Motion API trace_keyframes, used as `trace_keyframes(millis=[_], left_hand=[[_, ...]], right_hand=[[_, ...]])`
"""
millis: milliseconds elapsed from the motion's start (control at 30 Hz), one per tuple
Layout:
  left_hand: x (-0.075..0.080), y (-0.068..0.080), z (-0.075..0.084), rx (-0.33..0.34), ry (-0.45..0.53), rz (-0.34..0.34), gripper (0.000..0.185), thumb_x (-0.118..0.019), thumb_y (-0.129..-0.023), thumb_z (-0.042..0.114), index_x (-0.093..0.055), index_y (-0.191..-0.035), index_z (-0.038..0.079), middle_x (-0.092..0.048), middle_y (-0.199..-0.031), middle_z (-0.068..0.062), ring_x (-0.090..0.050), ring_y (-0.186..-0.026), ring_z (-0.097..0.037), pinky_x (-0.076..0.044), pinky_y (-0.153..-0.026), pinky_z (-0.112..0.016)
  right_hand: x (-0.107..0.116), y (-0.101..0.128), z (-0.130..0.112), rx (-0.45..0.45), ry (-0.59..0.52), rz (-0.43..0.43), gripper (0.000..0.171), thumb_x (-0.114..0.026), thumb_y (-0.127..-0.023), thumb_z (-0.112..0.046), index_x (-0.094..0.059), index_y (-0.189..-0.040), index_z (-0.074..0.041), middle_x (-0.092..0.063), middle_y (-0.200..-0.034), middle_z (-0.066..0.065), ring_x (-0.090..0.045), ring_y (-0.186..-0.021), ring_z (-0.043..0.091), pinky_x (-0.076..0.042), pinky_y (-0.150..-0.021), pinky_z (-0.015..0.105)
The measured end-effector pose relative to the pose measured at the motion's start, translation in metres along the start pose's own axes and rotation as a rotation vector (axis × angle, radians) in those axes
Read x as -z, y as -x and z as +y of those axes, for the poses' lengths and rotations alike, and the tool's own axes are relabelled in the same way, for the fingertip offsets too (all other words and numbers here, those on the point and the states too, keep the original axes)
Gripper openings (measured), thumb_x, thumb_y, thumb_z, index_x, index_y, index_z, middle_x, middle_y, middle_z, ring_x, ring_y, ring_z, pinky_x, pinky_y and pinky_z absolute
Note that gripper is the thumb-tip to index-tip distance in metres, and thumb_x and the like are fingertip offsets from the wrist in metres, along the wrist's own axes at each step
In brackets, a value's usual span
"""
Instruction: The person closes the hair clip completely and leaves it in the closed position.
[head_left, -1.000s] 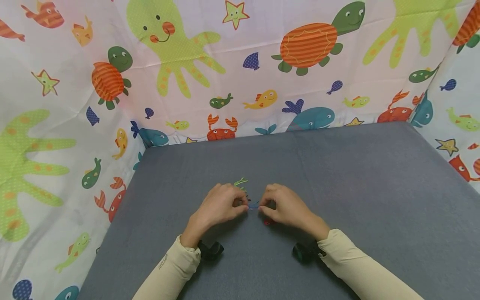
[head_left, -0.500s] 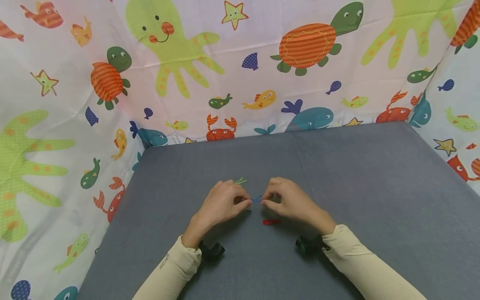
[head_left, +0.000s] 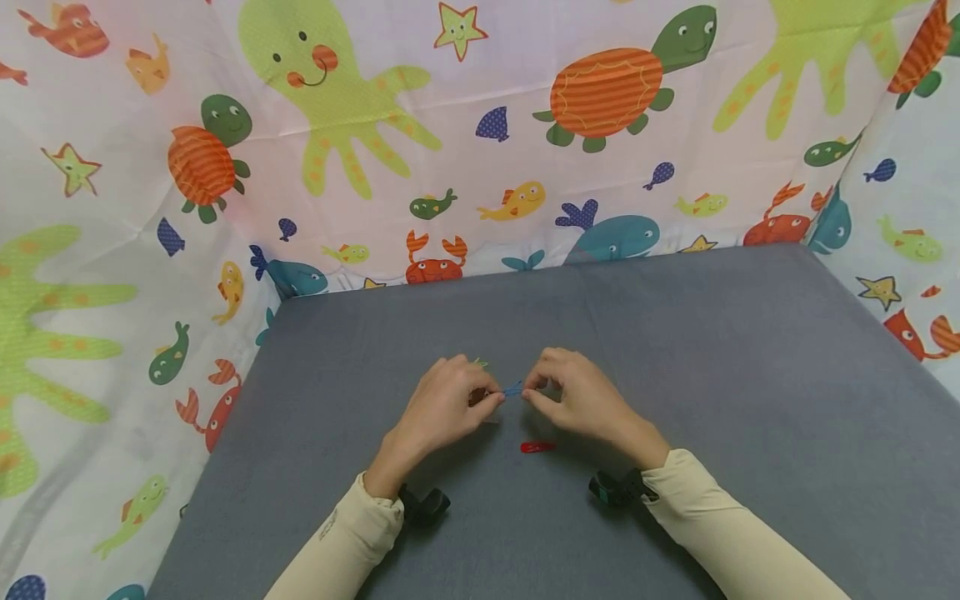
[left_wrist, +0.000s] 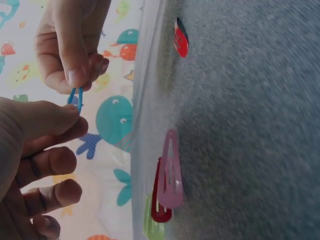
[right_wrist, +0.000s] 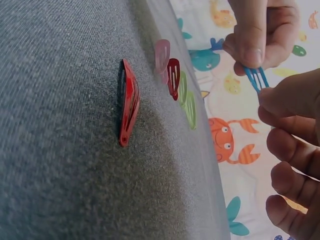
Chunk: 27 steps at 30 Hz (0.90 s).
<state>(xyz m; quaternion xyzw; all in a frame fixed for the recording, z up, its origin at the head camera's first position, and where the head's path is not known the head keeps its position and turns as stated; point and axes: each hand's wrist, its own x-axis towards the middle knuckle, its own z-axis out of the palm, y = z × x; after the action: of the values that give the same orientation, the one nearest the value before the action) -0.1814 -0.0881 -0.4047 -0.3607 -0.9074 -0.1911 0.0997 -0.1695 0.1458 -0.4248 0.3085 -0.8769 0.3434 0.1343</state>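
A blue hair clip [head_left: 513, 388] is pinched at either end by the left hand [head_left: 442, 410] and right hand [head_left: 585, 402], apparently for snapping. A red hair clip [head_left: 537, 447] is left on the desk [head_left: 750, 400] at frame centre.

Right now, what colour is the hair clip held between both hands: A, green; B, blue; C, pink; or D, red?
B: the blue clip is pinched between the left hand and the right hand, while a red clip lies on the grey table near the hands.
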Motion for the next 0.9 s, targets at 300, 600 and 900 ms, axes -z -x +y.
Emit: trace_keyframes(millis=[300, 600, 900], left_hand=[[0.0003, -0.0077, 0.0058, -0.004, -0.039, 0.033, 0.008, -0.077, -0.091, 0.024, -0.080, -0.083, 0.024, -0.058, -0.066, 0.013, -0.042, -0.065, -0.004, -0.030, -0.061, -0.024], [0.0003, -0.0094, 0.0077, -0.007, -0.052, 0.047, 0.008, -0.077, -0.091, 0.025, -0.081, -0.084, 0.024, -0.057, -0.064, 0.013, -0.040, -0.064, -0.004, -0.028, -0.061, -0.024], [0.0009, -0.0091, 0.0057, -0.028, -0.060, 0.040, 0.005, -0.078, -0.091, 0.027, -0.082, -0.088, 0.024, -0.071, -0.077, 0.012, -0.042, -0.065, -0.005, -0.029, -0.062, -0.024]], right_hand=[[0.0041, -0.0007, 0.0003, 0.009, 0.032, 0.053, 0.012, -0.081, -0.086, -0.015, -0.071, -0.081, -0.020, -0.063, -0.079, -0.007, -0.056, -0.073, 0.009, -0.044, -0.067, 0.028], [0.0044, -0.0008, 0.0014, -0.027, 0.006, 0.048, 0.015, -0.084, -0.084, -0.020, -0.069, -0.080, -0.021, -0.063, -0.078, -0.008, -0.056, -0.071, 0.012, -0.045, -0.066, 0.027], [0.0058, 0.0002, 0.0040, -0.108, -0.042, 0.005, 0.031, -0.085, -0.084, -0.023, -0.070, -0.109, -0.012, -0.065, -0.100, 0.006, -0.057, -0.081, 0.019, -0.047, -0.070, 0.029]])
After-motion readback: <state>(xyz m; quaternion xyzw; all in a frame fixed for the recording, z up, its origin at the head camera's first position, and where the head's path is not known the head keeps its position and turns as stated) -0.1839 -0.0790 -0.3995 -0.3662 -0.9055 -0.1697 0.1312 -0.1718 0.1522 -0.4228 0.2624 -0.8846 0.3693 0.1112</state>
